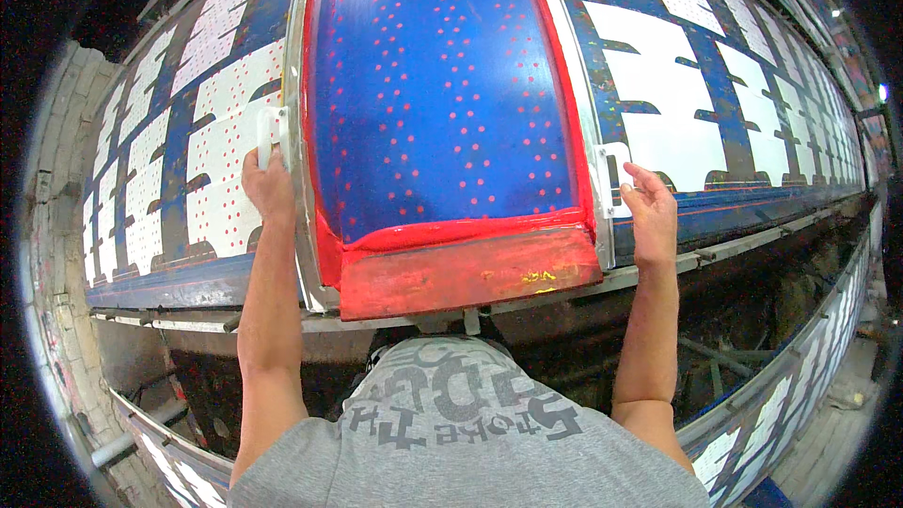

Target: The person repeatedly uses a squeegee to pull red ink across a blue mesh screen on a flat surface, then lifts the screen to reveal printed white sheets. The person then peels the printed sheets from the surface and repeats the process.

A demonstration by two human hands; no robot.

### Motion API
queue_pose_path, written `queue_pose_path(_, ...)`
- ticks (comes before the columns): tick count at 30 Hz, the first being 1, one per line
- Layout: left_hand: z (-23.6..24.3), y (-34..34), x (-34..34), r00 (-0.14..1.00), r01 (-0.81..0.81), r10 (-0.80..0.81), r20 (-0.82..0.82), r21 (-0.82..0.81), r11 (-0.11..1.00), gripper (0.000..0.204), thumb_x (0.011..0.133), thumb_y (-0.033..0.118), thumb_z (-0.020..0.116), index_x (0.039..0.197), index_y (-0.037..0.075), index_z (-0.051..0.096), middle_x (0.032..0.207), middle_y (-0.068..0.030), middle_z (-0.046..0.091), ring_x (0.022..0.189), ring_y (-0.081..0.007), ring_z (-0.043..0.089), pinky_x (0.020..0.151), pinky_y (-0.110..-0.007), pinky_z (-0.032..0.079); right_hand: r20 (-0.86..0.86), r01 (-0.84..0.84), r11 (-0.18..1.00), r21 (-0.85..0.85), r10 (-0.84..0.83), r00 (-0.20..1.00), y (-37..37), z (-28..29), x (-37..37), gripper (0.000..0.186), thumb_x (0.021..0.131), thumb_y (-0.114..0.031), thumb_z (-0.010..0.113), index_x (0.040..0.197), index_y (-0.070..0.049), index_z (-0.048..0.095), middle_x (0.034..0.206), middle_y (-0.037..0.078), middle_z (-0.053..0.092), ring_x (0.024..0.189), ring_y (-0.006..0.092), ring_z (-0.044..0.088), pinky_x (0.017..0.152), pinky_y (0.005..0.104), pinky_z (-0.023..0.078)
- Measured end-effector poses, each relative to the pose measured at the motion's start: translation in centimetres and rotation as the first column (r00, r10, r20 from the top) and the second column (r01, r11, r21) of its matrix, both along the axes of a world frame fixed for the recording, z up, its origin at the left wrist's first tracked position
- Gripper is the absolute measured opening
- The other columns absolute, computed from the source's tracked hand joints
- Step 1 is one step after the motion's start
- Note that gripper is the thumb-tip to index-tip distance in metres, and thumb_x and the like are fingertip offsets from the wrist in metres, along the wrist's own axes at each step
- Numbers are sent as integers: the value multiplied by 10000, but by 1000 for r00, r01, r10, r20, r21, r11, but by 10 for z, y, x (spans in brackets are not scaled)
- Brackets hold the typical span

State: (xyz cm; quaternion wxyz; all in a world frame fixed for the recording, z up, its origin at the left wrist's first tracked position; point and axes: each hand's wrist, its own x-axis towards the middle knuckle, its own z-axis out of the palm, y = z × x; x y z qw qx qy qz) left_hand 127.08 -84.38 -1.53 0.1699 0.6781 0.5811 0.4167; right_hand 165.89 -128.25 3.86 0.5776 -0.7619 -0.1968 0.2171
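Observation:
A screen-printing frame [577, 66] with blue mesh [442, 85] lies before me; rows of small red dots show on the mesh. Red ink [414, 233] lines the inner edges and pools along the near side. Across the near end rests a wide, red-stained squeegee [470, 273], touched by neither hand. My left hand [268, 190] is closed round the white handle [264, 127] on the frame's left side. At the right-hand handle [616, 155], my right hand [651, 212] has its thumb and forefinger apart, fingertips against or just beside the outer bar.
A long blue printing table [734, 122] curves away both ways, carrying white cut fabric pieces [649, 85]. Pieces on the left [230, 155] bear red dots; nearby right ones look plain. A metal rail [752, 237] follows the near edge. Another table [790, 423] stands behind me.

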Motion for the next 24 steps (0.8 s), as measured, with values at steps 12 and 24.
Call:
queue_pose_path(12,-32,8,-3,1000,25,-25,-4,-61,998,247,1004,152,761,1180,-21,773,1046,-184,803,943,-299,768,906,-444,579,649,-465,735,-494,667,365,-4,10,-103,552,939,-308,820,1441,-107,705,1496,176,658,1396,397,621,1169,529,509)
queue_pose_path(24,-28,0,8,998,60,-61,-10,-31,998,457,991,97,689,1419,-56,636,1294,-270,716,1207,-454,706,1077,-527,534,685,-395,712,-580,689,235,45,31,-169,590,760,44,727,1342,-52,735,1294,136,746,1194,377,720,988,524,583)
